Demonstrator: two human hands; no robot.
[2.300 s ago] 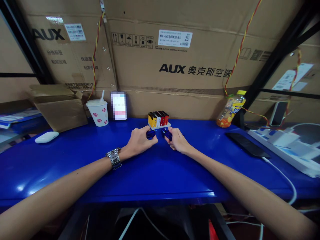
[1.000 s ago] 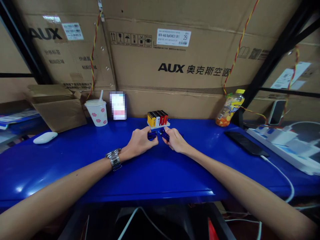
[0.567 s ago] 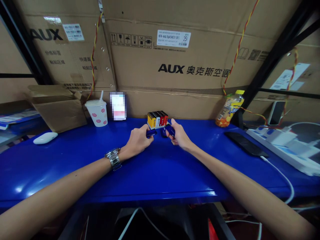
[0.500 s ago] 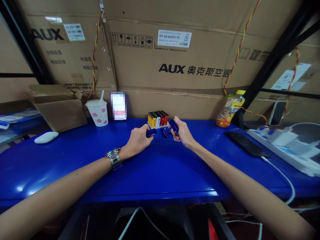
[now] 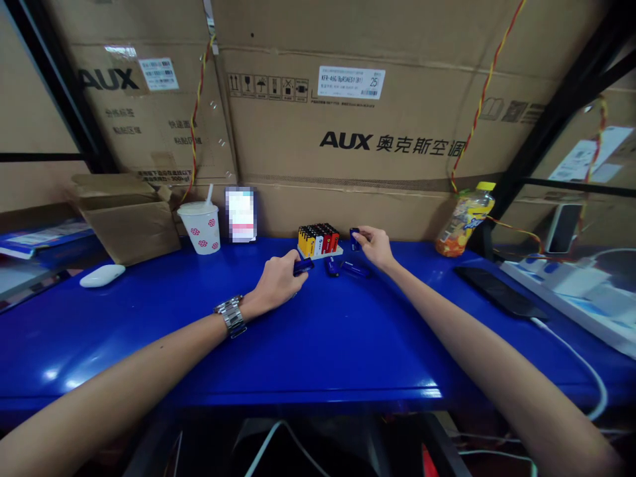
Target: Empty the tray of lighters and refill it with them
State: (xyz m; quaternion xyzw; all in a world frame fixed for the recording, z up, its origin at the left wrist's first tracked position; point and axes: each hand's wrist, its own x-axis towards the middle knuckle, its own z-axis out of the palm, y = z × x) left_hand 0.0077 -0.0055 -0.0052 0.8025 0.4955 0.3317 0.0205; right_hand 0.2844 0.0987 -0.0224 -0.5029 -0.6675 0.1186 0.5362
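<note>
Left hand [image 5: 281, 278] curls closed around a small dark-blue plastic piece [image 5: 303, 266]; right hand [image 5: 375, 246] pinches a second blue piece [image 5: 354, 239] upright, just beside a white rack of yellow and red lighters [image 5: 318, 240].

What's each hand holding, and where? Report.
The left hand holds a blue lighter by its left end; the right hand pinches another blue lighter by its side.

1. Your right hand [image 5: 376, 246] has swung out past the lighter tray [image 5: 320, 252], now pinching a blue lighter [image 5: 354, 239] upright!
2. And look, one blue lighter [image 5: 332, 266] and another blue lighter [image 5: 354, 269] now lie loose on the table [image 5: 348, 344]!
</note>
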